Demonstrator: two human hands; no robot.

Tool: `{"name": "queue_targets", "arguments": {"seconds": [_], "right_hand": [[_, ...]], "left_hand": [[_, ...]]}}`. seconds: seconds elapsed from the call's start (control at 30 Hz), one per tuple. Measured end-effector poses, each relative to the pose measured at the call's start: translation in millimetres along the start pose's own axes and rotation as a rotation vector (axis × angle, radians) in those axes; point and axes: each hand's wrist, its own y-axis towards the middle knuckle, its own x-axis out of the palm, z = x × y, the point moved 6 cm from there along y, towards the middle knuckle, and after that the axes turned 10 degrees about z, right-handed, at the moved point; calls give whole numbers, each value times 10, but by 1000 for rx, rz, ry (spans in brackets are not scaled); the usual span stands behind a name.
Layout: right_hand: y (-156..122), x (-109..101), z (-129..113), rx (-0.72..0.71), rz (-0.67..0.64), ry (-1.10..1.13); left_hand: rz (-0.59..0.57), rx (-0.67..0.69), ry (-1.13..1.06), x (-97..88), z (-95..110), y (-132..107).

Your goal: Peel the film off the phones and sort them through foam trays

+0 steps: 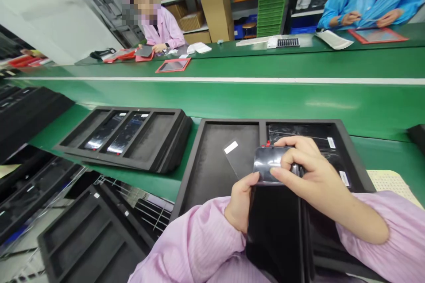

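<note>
My left hand (241,201) grips the left edge of a long glossy black panel (275,225) that runs from my lap up to the tray. My right hand (310,177) is closed over the panel's top end, thumb and fingers pinching it near a small red tab (266,143). A clear film with a white label (236,155) sticks out to the left of the panel's top. Both hands are over a black foam tray (229,129) with two compartments; the right one holds more glossy panels (299,131).
Another black foam tray (159,141) with two panels sits to the left on the green bench. A green conveyor belt (232,93) runs across. Beyond it, a person in pink (162,28) and one in blue (361,0) work with red trays (173,65). Stacked trays lie lower left.
</note>
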Motion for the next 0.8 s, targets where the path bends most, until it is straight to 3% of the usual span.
{"name": "queue_targets", "arguments": {"seconds": [0.3, 0.8], "right_hand": [[-57, -27, -1, 64, 38, 22], [-144, -99, -265, -138, 62, 21]], "left_hand": [[103, 162, 142, -38, 37, 40], [-11, 239, 181, 38, 61, -106]]}}
